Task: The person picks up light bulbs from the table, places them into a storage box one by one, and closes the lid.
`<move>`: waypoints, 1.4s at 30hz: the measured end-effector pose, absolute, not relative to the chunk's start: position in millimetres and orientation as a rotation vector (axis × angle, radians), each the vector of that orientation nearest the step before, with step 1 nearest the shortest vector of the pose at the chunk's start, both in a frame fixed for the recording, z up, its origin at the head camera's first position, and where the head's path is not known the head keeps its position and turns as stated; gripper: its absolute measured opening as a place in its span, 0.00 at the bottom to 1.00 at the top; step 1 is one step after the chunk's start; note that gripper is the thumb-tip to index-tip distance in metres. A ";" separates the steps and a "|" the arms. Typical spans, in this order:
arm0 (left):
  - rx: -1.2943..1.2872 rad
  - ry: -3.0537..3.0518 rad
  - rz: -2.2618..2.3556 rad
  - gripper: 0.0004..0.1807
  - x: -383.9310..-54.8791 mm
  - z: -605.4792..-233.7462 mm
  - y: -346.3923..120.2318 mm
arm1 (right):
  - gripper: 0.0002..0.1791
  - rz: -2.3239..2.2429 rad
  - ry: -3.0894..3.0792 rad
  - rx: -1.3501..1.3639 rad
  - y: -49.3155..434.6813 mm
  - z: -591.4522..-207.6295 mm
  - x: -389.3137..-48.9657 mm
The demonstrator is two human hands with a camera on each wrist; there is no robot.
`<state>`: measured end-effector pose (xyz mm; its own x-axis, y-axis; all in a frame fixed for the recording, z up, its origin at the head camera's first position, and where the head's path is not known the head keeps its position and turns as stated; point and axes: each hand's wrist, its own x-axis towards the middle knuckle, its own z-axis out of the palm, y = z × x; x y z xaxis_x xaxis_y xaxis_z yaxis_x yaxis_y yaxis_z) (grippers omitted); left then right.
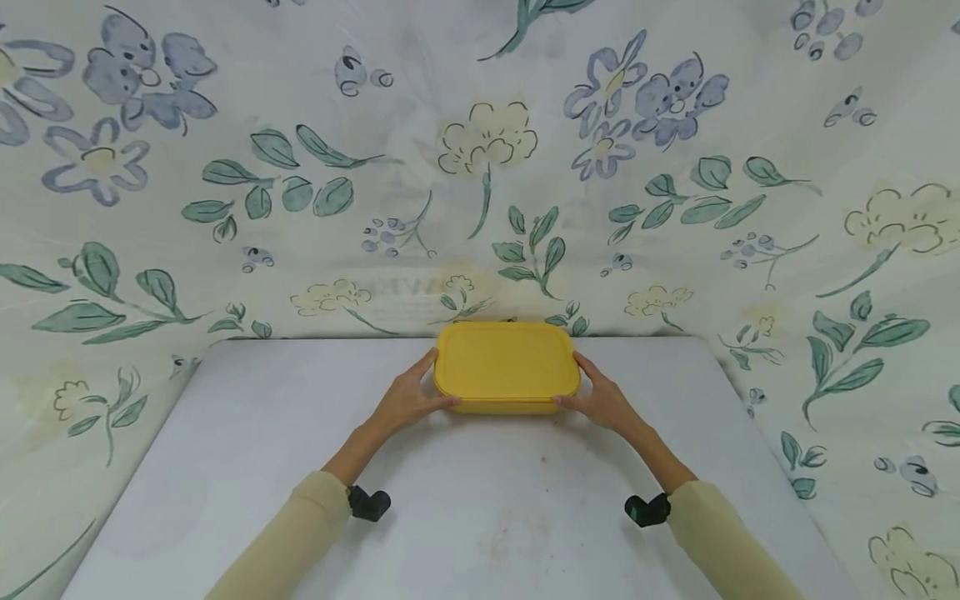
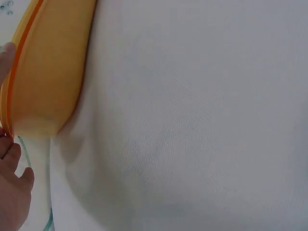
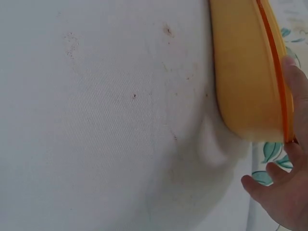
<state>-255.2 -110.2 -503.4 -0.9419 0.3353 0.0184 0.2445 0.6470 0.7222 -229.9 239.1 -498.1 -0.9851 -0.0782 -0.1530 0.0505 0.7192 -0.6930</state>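
Observation:
A yellow lidded lunch box [image 1: 507,362] stands at the far edge of the white table, its lid on top. My left hand [image 1: 408,398] grips its left end, thumb along the near lid edge and fingers at the side. At the right end my right hand [image 1: 602,402] grips it the same way. In the left wrist view the left fingers [image 2: 8,156] meet the lid rim, where an orange line runs under the lid. The right wrist view has the right thumb [image 3: 294,79] against the rim, with the other fingers partly spread below the corner.
The white table [image 1: 517,492] carries small brown specks and faint stains in front of the box. Behind and beside it hangs a floral cloth [image 1: 420,67]. Dark wrist devices [image 1: 369,504] sit at both sleeve cuffs.

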 end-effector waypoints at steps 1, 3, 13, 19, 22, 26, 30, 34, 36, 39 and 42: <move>0.490 2.744 1.171 0.59 -255.9 -503.9 -110.4 | 0.57 -1.113 2.753 -0.023 239.2 -498.3 -230.0; 0.492 2.741 1.165 0.58 -256.7 -504.2 -110.6 | 0.57 -1.109 2.754 -0.026 239.8 -499.7 -230.5; 0.503 2.741 1.130 0.58 -260.6 -501.8 -112.2 | 0.59 -1.086 2.761 -0.037 238.4 -502.4 -234.7; 0.492 2.738 1.115 0.58 -260.7 -502.4 -113.4 | 0.59 -1.081 2.755 -0.010 236.4 -503.0 -236.2; 0.486 2.737 1.113 0.58 -260.3 -502.8 -114.1 | 0.59 -1.092 2.747 -0.011 236.3 -503.3 -235.4; 0.482 2.729 1.125 0.59 -259.5 -502.6 -114.8 | 0.60 -1.101 2.748 -0.021 236.3 -503.2 -232.9; 0.487 2.730 1.117 0.59 -259.3 -502.7 -115.9 | 0.59 -1.088 2.760 -0.042 235.4 -503.6 -230.2; 0.493 2.728 1.100 0.59 -259.4 -501.8 -116.9 | 0.58 -1.086 2.767 -0.053 234.4 -504.5 -229.8; 0.491 2.726 1.097 0.59 -259.4 -501.5 -117.4 | 0.57 -1.086 2.763 -0.046 233.7 -504.4 -230.3; 0.481 2.724 1.089 0.58 -259.8 -502.6 -117.9 | 0.57 -1.078 2.756 -0.031 232.4 -503.3 -231.2; 0.470 2.722 1.074 0.58 -260.0 -504.6 -117.9 | 0.57 -1.059 2.753 -0.025 231.7 -502.3 -231.8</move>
<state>-260.0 -117.9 -504.6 -0.9344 0.3531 -0.0480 0.2252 0.6894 0.6885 -231.8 231.7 -502.3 -0.9815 -0.0843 -0.1719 0.0527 0.7444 -0.6656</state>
